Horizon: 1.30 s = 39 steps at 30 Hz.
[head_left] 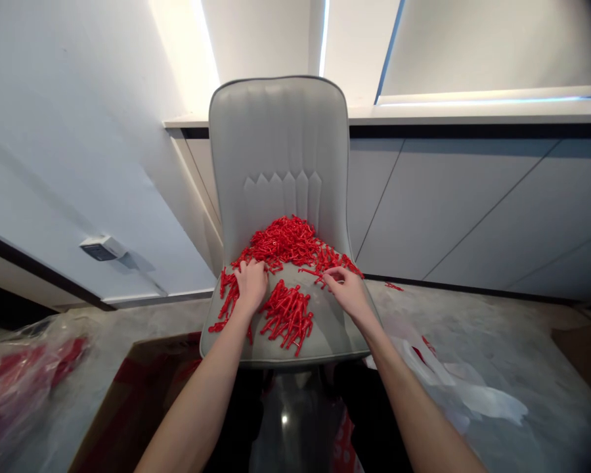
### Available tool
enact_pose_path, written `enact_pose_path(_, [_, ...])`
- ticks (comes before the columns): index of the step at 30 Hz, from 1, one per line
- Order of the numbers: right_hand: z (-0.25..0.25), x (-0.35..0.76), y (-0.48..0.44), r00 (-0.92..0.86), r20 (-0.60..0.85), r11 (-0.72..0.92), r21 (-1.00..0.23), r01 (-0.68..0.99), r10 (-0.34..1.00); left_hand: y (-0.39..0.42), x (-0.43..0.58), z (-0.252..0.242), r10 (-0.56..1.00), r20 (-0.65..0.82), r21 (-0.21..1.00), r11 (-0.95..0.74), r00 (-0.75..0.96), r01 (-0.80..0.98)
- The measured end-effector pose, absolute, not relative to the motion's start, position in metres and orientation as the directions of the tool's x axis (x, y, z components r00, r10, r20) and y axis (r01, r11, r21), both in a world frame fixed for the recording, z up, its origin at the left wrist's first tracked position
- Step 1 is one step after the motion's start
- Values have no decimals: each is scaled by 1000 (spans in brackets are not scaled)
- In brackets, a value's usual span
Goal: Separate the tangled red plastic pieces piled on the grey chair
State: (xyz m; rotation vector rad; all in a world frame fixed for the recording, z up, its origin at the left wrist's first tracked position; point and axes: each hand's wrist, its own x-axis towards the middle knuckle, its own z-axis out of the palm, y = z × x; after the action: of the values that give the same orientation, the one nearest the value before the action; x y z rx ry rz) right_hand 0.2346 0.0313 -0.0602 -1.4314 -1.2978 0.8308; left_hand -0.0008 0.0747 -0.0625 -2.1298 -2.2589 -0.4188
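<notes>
Figures [286, 314], small and red, lie on the seat [335, 328] of a grey chair [278, 125], in several groups. The right hand [343, 286] is over the right part of the seat, its thumb and fingertips pinched together on one end of a figure [309, 271], whose other end points left toward the middle. The left hand [252, 281] is over the left part, back upward, fingers bent down at the edge of the heap [283, 240]; whether they grip anything I cannot tell. Both forearms are bare.

Between the hands and nearer the person, a bunch of figures lies overlapping, mostly slanted the same way. The heap, much larger and tangled, lies behind the hands at the foot of the backrest and thins out to the right. More figures are scattered along the left side of the seat, partly hidden by the left hand and forearm.

Below the seat are the person's dark trouser legs [246, 410]. On the floor to the left stand an open box [123, 401] and a clear bag [27, 368] with red contents; to the right lies white plastic [487, 401]. Behind the chair runs a pale cabinet [453, 203] under a ledge [473, 118].
</notes>
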Motion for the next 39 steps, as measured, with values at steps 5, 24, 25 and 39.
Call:
enact_pose_path(5, [-59,229,33,229,144,64,-944,323,963,75,1,-54,953,286,308,5,-98,951])
enact_pose_path(24, [-50,179,33,134,171,160,-983,86,976,22,68,-16,942,310,656,-110,-133,747])
enact_pose_path(25, [-48,177,31,129,179,172,-983,62,975,21,69,-16,939,313,635,-95,-143,767])
enact_pose_path(39, [-38,180,20,80,304,285,-940,189,949,-2,68,-17,908,410,670,-235,-87,704])
